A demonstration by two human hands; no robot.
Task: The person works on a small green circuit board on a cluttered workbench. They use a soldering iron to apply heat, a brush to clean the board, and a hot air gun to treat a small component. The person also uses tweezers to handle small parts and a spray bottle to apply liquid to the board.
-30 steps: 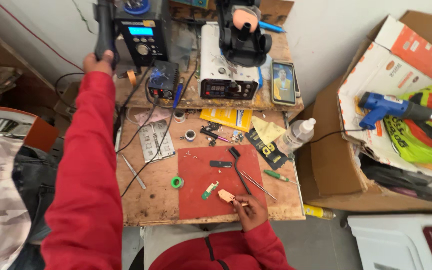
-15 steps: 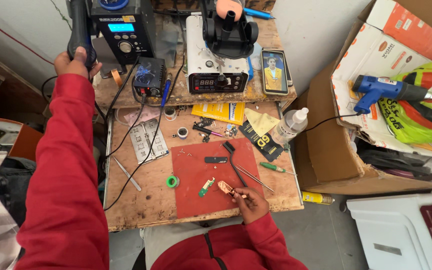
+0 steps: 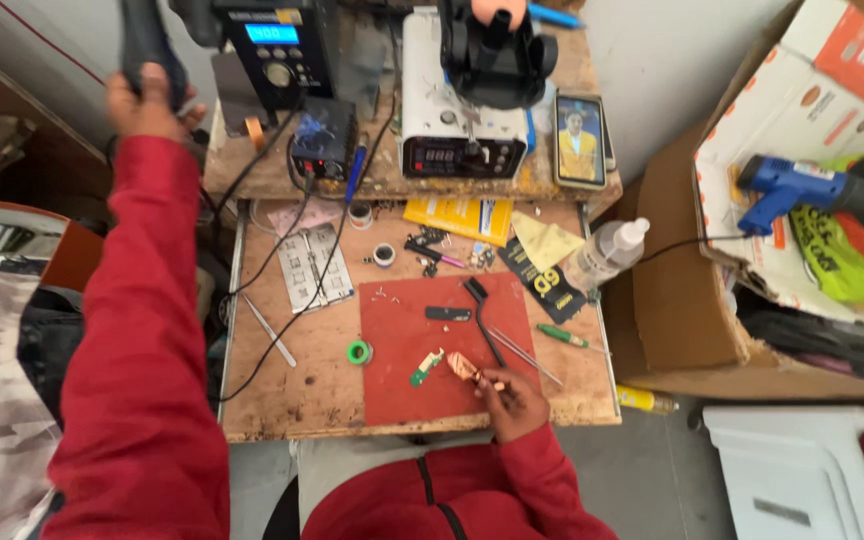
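Note:
My left hand (image 3: 147, 100) reaches up to the far left and grips a black hot-air handle (image 3: 144, 38) beside the black station with a blue display (image 3: 274, 45). My right hand (image 3: 512, 400) rests on the red work mat (image 3: 442, 350) near the front edge and pinches a small copper-coloured part (image 3: 464, 366). A small green circuit board (image 3: 426, 367) lies just left of that part. A black brush (image 3: 480, 308) and metal tweezers (image 3: 522, 352) lie on the mat beyond my right hand.
A white power unit (image 3: 462, 125) with a black microscope (image 3: 497, 50) stands at the back, a phone (image 3: 580, 140) beside it. A clear bottle (image 3: 607, 255), green screwdriver (image 3: 564, 337), green tape roll (image 3: 358, 352) and cables lie about. Cardboard boxes with a blue glue gun (image 3: 802, 185) stand right.
My left hand with the black handle has stayed raised at the station. My right hand keeps its pinch on the small part. The view has shifted slightly closer.

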